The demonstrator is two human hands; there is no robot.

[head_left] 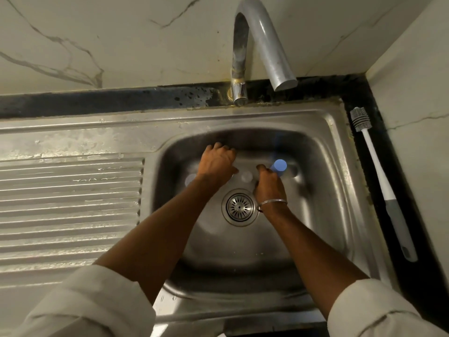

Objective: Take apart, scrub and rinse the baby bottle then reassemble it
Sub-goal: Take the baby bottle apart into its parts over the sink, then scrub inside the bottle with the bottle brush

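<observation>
Grip unclear, motion blur. Left hand (217,164) curled, knuckles up, contents hidden. Right hand (268,184) curled, fingertips against blue bottle piece (280,165); hold or mere touch, cannot tell. Pale round piece (246,176) between hands. All low in sink (323,166) basin, just beyond drain (240,207). Tap (269,45) behind. Bottle brush (379,176) on dark counter edge (359,93), right of sink.
</observation>
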